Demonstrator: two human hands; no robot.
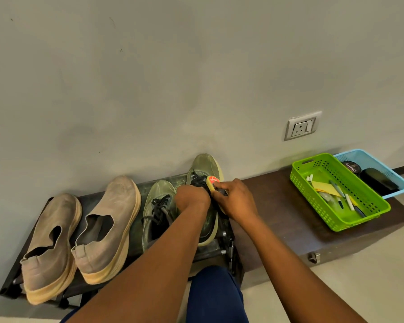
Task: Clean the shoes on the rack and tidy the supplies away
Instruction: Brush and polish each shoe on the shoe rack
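Dark rack (261, 190) under grey wall, centre frame: right green sneaker (205, 169) toe-up toward wall, long axis vertical; left hand (191, 199) gripping laces, right hand (236, 199) just right, pinching polish sponge (213, 183) onto tongue; green basket (336, 190) far right.

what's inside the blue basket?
In the blue basket: a round black polish tin with a printed lid and a black brush-like block. The green basket in front covers its near-left part, so anything there is hidden.
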